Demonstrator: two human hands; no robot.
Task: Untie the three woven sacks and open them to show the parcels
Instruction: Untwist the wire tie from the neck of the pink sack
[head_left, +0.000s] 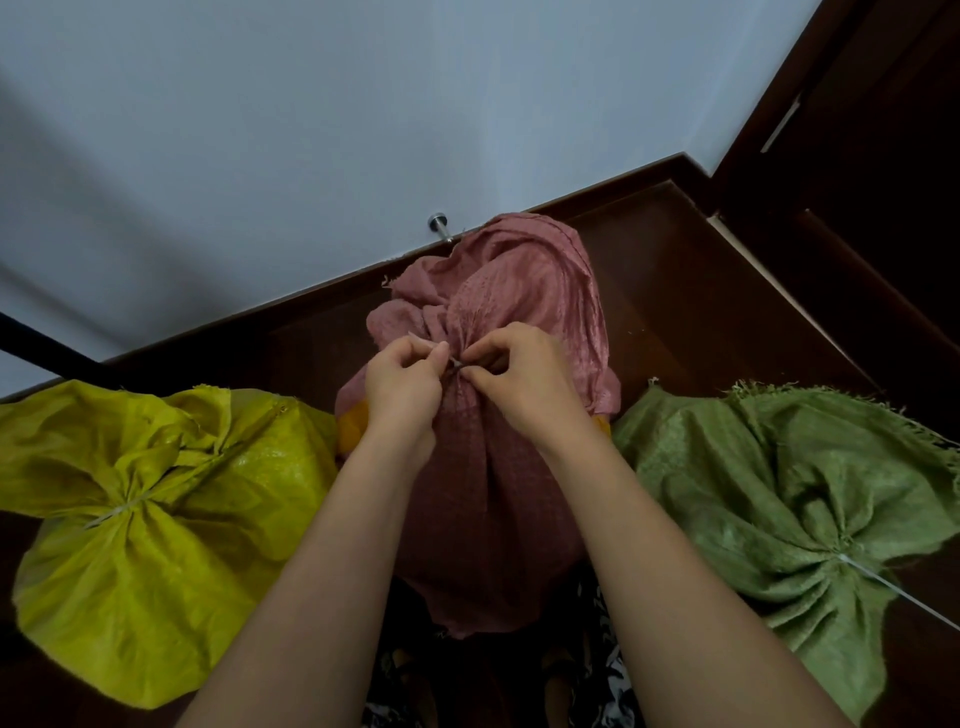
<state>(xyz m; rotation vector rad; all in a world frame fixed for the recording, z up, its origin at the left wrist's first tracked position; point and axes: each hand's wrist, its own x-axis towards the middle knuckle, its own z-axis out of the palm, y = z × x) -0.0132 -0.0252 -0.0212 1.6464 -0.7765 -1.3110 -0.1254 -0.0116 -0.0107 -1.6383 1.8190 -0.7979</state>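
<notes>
No legible text, label, brand name, number or sign appears anywhere in the head view. The woven surfaces of the pink sack (493, 322), the yellow sack (140, 519) and the green sack (769, 493) carry no readable print. The wall (260, 130) behind them is likewise unmarked.

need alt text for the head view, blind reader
Both hands, left and right, pinch the tie at the gathered neck of a pink sack on a dark wooden floor. A yellow sack to its left and a green sack to its right are still tied.
</notes>
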